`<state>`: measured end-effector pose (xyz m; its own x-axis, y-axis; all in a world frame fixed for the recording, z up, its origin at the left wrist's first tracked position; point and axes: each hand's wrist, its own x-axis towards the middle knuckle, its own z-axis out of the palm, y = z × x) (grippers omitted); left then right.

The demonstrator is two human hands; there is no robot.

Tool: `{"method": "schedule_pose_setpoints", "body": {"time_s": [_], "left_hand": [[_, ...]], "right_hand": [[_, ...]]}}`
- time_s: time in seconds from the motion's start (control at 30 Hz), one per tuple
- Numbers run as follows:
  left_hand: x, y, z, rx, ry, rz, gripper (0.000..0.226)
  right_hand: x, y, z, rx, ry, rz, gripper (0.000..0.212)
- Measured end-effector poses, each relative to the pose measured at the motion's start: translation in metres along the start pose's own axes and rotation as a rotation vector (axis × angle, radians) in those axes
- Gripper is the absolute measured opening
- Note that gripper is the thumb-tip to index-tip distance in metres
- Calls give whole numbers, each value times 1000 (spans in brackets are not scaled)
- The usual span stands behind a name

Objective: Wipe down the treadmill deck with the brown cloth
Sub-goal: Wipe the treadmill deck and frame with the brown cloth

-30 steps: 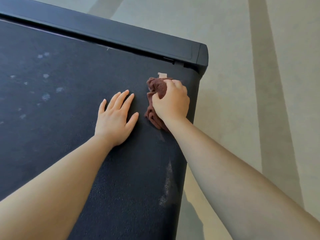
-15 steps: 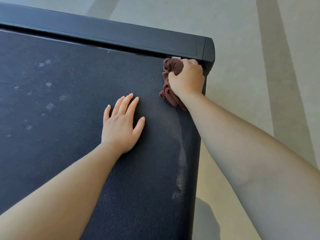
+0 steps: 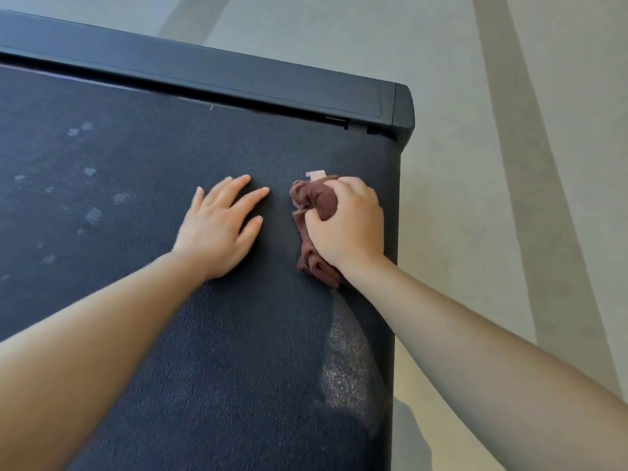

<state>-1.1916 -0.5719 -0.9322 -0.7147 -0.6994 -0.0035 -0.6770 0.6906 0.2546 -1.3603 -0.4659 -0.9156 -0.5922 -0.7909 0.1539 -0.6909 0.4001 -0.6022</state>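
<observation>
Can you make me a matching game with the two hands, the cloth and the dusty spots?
Things:
1. left hand
2. right hand
3. brown cloth
4. pale dusty spots

States:
A. scattered on the far left of the treadmill deck
B. bunched up near the deck's right edge
C. lying flat, fingers spread
D. curled around the cloth

Pairs: 1-C, 2-D, 3-B, 4-A
</observation>
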Motion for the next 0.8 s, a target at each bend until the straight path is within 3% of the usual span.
{"method": "schedule_pose_setpoints", "body": {"time_s": [0.13,0.27,0.4,0.67,0.8], "left_hand": [[14,-29,-1,58,16,-117,54],[15,-31,3,49,38,-112,65],[16,-32,4,23,56,-106,63],[19,-39,-1,-89,1,-62,56],[22,-70,-13,-110,2,158,50]], "right_hand": [[49,-17,27,11,25,23,33],[103,-29,45,-23,41,45,37],[127,-34,51,-29,34,74,41],[37,-49,40,-81,14,79,39],[-46,-79,48,-29,85,132,35]]}}
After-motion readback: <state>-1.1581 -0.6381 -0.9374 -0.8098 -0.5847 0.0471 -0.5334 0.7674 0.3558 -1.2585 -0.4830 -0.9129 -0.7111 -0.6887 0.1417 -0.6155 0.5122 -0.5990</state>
